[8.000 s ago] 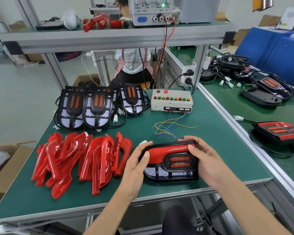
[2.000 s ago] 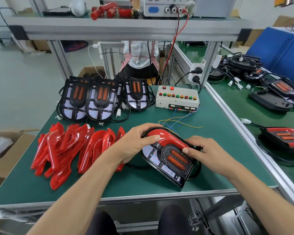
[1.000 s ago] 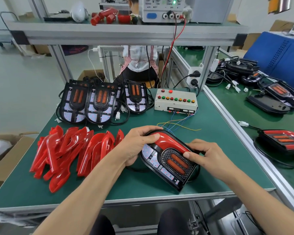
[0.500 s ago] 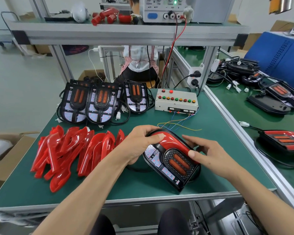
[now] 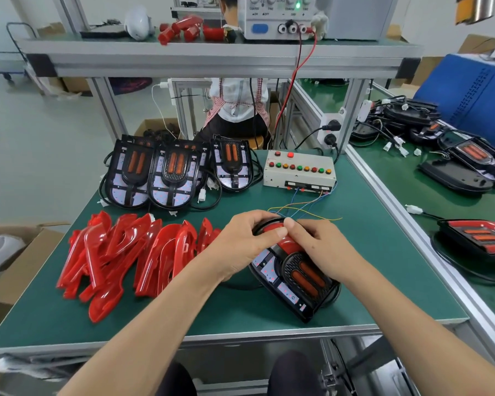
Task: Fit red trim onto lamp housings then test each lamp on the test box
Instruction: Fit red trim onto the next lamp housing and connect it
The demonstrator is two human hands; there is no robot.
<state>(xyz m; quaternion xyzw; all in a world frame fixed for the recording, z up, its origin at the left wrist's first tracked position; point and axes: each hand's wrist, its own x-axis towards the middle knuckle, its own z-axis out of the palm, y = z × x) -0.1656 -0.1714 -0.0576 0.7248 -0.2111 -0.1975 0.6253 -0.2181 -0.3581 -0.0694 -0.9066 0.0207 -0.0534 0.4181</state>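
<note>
From the head camera, a lamp housing (image 5: pixel 293 277) lies tilted on the green table (image 5: pixel 240 318) near its front edge. It is a black plastic shell, rounded at the far end and square at the near end, with a pale board dotted red inside and a raised mesh-textured centre holding two orange oval lenses. A glossy red trim (image 5: pixel 286 242) curves over its rounded end. The left hand (image 5: pixel 242 247) curls over the far left of the housing, fingers bent onto the trim. The right hand (image 5: pixel 319 247) curls over the trim from the right, its fingertips meeting the left hand's.

Left of the housing lies a heap of loose red trims (image 5: pixel 126 258), shiny and curved. Behind them stand bare housings (image 5: pixel 166 175) with black cables. The beige test box (image 5: pixel 299 174), with coloured buttons and thin loose wires, sits at the back right.
</note>
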